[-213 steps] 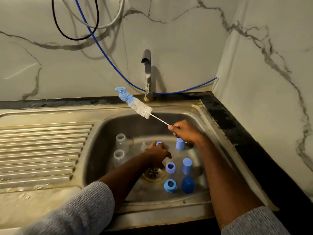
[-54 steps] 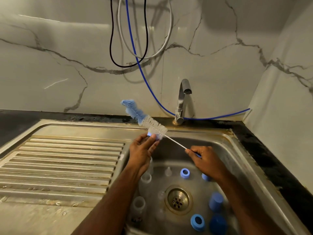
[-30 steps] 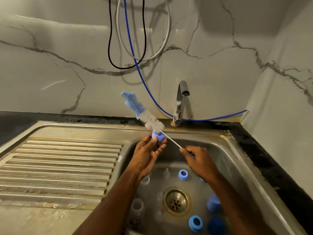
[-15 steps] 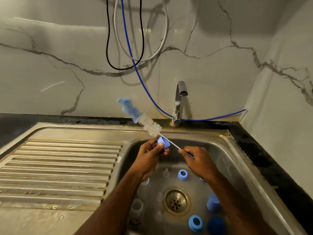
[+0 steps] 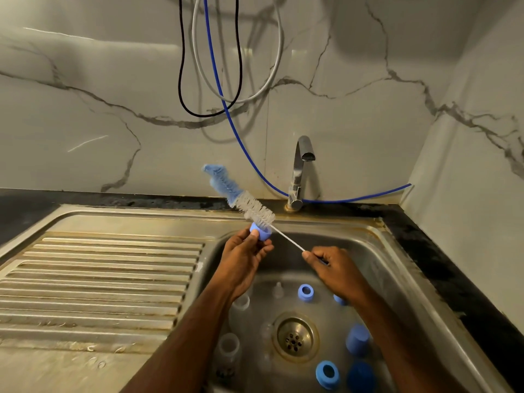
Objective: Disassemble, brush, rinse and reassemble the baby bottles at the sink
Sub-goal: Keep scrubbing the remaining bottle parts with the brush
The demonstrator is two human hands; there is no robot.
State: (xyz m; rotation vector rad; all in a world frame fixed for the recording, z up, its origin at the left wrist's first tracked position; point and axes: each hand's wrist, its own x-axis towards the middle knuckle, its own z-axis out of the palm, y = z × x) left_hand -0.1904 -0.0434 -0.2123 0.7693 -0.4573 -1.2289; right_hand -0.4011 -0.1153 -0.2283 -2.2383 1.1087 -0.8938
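My left hand (image 5: 243, 259) pinches a small blue bottle ring (image 5: 260, 231) above the sink's left rim. My right hand (image 5: 334, 268) grips the wire handle of a bottle brush (image 5: 249, 205), whose white bristles lie against the ring and whose blue tip points up and left. Down in the basin (image 5: 397, 279) lie two clear bottles (image 5: 230, 350), a clear teat (image 5: 278, 289), two blue rings (image 5: 305, 292) and blue caps (image 5: 357, 340). One more blue part shows partly under my right wrist.
A steel tap (image 5: 300, 171) stands behind the basin, with a blue hose (image 5: 243, 154) and black and grey cables hanging on the marble wall. A ribbed drainboard (image 5: 99, 279) lies to the left. The drain (image 5: 295, 337) sits mid-basin. Dark counter runs along the right.
The brush slid down and right through the blue ring, so its bristles now meet the ring. Both hands stayed above the basin, shifting only slightly.
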